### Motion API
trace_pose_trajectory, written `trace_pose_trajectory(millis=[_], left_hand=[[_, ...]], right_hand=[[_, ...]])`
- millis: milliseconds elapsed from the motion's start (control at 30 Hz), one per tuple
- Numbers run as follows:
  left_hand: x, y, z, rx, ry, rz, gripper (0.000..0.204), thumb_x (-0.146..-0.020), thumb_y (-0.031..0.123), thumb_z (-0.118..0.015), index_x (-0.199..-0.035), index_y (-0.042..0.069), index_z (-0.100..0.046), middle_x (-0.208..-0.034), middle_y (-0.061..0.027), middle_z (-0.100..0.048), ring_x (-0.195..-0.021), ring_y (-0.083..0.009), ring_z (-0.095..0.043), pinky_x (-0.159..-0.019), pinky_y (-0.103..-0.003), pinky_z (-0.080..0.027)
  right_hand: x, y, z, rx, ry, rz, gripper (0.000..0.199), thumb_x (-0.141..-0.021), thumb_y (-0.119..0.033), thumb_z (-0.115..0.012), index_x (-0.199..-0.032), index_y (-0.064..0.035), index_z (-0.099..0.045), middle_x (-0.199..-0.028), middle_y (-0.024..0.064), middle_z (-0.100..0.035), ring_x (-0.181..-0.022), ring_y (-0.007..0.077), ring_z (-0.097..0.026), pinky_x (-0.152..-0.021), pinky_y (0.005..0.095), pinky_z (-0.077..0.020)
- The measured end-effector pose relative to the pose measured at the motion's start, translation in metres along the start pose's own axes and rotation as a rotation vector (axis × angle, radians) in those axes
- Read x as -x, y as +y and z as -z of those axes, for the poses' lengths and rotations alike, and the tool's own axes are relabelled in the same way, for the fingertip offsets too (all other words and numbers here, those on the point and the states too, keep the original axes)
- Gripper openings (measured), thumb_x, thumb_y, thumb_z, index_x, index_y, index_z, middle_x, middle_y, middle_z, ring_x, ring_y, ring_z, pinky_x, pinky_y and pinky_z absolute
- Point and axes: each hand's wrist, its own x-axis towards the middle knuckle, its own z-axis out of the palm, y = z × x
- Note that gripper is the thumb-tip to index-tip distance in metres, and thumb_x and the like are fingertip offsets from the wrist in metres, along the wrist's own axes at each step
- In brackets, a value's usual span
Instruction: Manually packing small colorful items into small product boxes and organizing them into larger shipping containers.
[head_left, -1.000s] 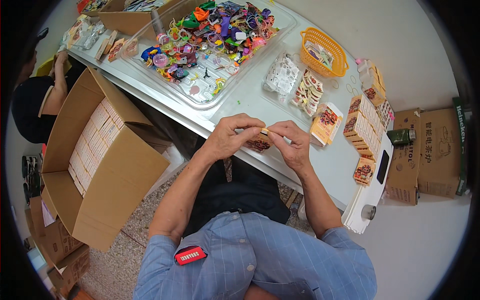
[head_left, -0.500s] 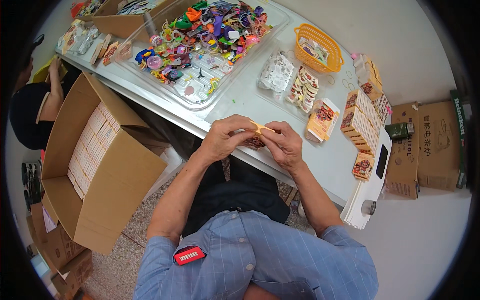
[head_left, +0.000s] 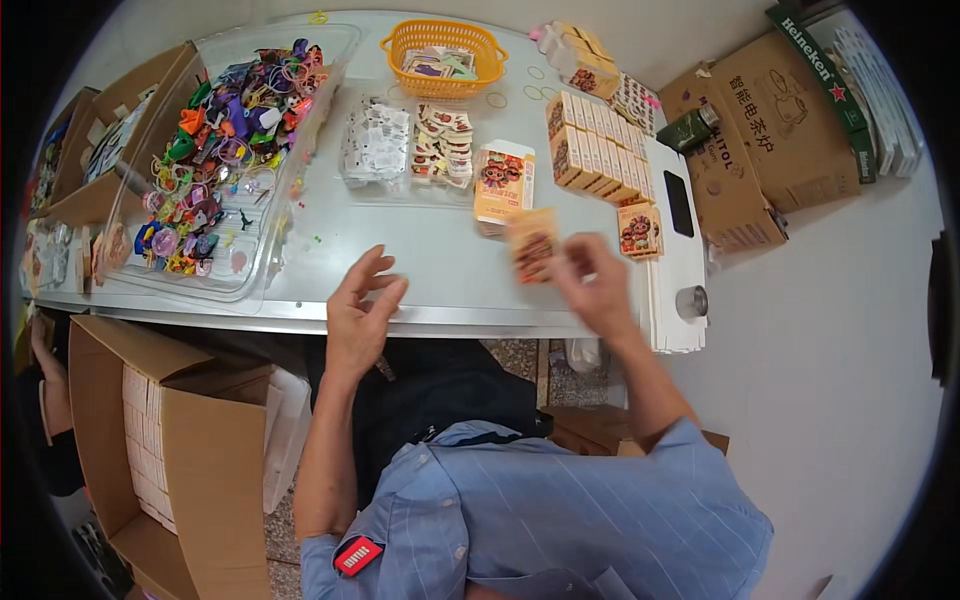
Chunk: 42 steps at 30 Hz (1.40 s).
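Note:
My right hand [head_left: 597, 288] grips a small orange printed box [head_left: 531, 247] by its edge, over the front part of the table. Motion blurs the box, so I cannot tell whether its flaps are closed. Just beyond it lies a stack of flat orange cartons [head_left: 505, 182]. My left hand [head_left: 360, 315] hovers at the table's front edge, fingers apart and holding nothing. To the right of my right hand is a small pile of orange boxes [head_left: 640, 232]. Behind that pile stand packed rows of similar boxes [head_left: 598, 150].
A clear tray [head_left: 262, 285] of colourful small toys fills the table's left. Bags of white packets [head_left: 375, 142] and printed pieces [head_left: 442, 148] lie mid-table, before a yellow basket [head_left: 447, 45]. A black phone [head_left: 678, 205] and metal cup [head_left: 691, 301] sit right. A big carton [head_left: 215, 470] stands lower left.
My hands have parted. The right has carried the box off to the right over the table; the left has let go and opened. The view has turned toward the right.

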Motion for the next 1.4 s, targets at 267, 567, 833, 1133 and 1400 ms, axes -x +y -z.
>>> trace_pose_trajectory(millis=[267,567,833,1133,1400], left_hand=[[-0.008,-0.022,0.019,-0.007,0.020,0.100,0.042,-0.095,0.013,-0.070,-0.133,-0.001,-0.060,-0.115,-0.0121,-0.067,-0.096,-0.0149,-0.067,-0.072,-0.028,-0.059],[-0.005,-0.023,0.020,-0.057,0.000,0.081,0.036,-0.095,0.014,-0.071,-0.127,0.000,-0.064,-0.110,-0.0089,-0.069,-0.090,-0.0127,-0.066,-0.073,-0.028,-0.058],[-0.002,-0.027,0.021,-0.037,-0.015,0.076,0.036,-0.095,0.014,-0.072,-0.127,0.001,-0.065,-0.109,-0.0091,-0.069,-0.091,-0.0128,-0.066,-0.075,-0.028,-0.058],[-0.001,-0.026,0.023,-0.041,-0.006,0.084,0.036,-0.095,0.013,-0.072,-0.128,0.001,-0.064,-0.110,-0.0082,-0.070,-0.092,-0.0139,-0.068,-0.073,-0.027,-0.057],[0.000,-0.026,0.023,0.009,-0.012,0.085,0.037,-0.094,0.015,-0.073,-0.127,-0.001,-0.064,-0.110,-0.0106,-0.069,-0.088,-0.0123,-0.065,-0.071,-0.028,-0.057]], right_hand=[[-0.019,0.113,0.098,0.790,0.175,-0.171,0.053,-0.084,-0.038,-0.079,-0.112,0.0017,-0.059,-0.098,0.0183,-0.068,-0.083,0.0357,-0.065,-0.079,0.0450,-0.0521],[-0.026,0.118,0.060,0.564,0.232,-0.603,0.104,-0.082,-0.063,-0.068,-0.152,0.0035,-0.029,-0.135,0.0315,-0.056,-0.123,0.0431,-0.057,-0.101,0.0509,-0.0461],[-0.018,0.124,0.045,0.622,0.265,-0.590,0.093,-0.080,-0.039,-0.071,-0.152,0.0025,-0.030,-0.134,0.0305,-0.053,-0.120,0.0454,-0.056,-0.100,0.0522,-0.0468],[-0.024,0.131,0.039,0.656,0.264,-0.597,0.091,-0.080,-0.034,-0.073,-0.152,0.0007,-0.030,-0.145,0.0283,-0.044,-0.134,0.0446,-0.042,-0.105,0.0543,-0.0430],[-0.034,0.083,0.031,0.573,0.409,-0.301,0.087,-0.084,-0.044,-0.079,-0.145,0.0045,-0.040,-0.138,0.0241,-0.052,-0.123,0.0329,-0.054,-0.100,0.0453,-0.0460]])
